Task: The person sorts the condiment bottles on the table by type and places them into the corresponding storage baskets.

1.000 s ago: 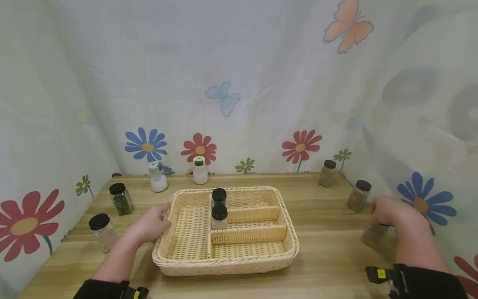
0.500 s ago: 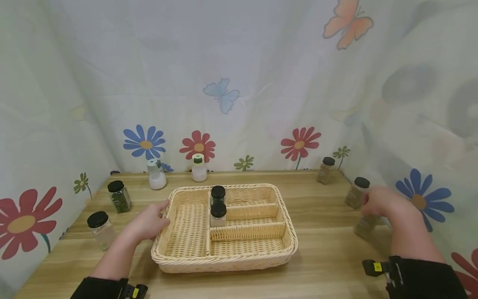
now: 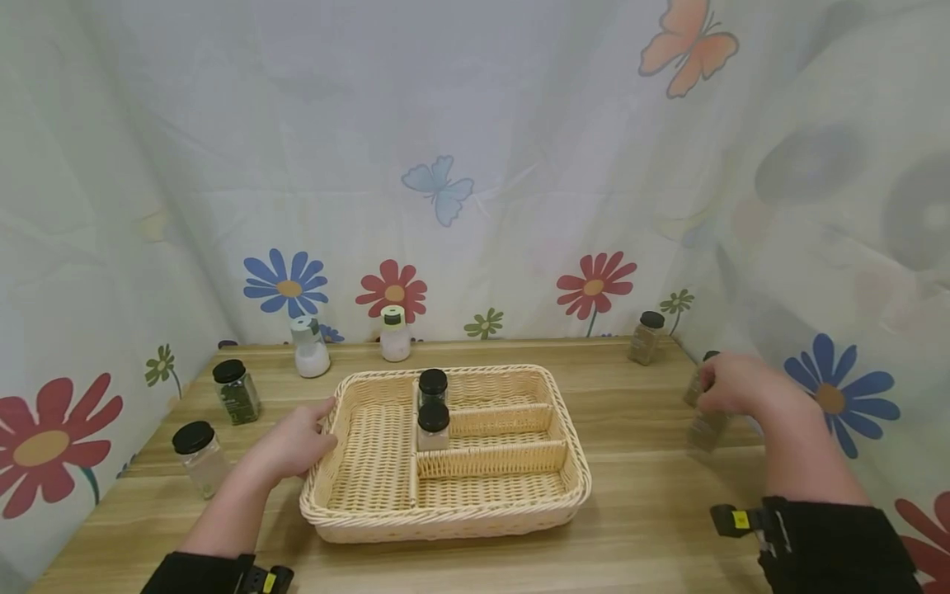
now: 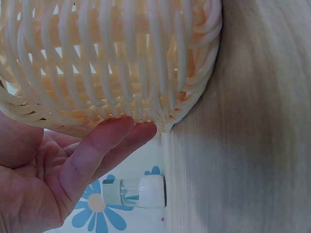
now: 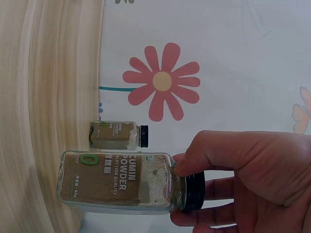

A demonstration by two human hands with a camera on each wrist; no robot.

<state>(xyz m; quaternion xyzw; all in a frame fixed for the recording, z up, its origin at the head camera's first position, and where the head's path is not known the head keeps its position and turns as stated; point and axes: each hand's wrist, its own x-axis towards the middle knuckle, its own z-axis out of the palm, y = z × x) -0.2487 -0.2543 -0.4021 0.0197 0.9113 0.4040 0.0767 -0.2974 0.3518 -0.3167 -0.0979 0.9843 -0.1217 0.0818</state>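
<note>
My right hand (image 3: pixel 745 384) holds a clear jar of brown cumin powder (image 5: pixel 114 179) by its neck and black cap (image 5: pixel 195 191), thumb and fingers on either side. In the head view this jar (image 3: pixel 708 429) is below my fingers, partly hidden. Another black-capped jar (image 3: pixel 693 388) is just behind, overlapped by the hand. My left hand (image 3: pixel 297 441) grips the left rim of a pale wicker basket (image 3: pixel 445 522); in the left wrist view two fingertips (image 4: pixel 143 131) touch its outer wall. Two black-capped jars (image 3: pixel 434 425) stand inside, beside the divider.
Two black-capped jars, one with green flakes (image 3: pixel 239 400) and one pale (image 3: pixel 204 470), stand left of the basket. Two white shakers (image 3: pixel 312 359) are near the back edge. One more brown jar (image 3: pixel 646 340) stands at the back right. Flowered curtains (image 3: pixel 475 165) enclose the wooden table (image 3: pixel 638 528).
My right hand has moved left and away from me, bringing the cumin powder jar toward the jar behind it. My left hand and the basket stay in place.
</note>
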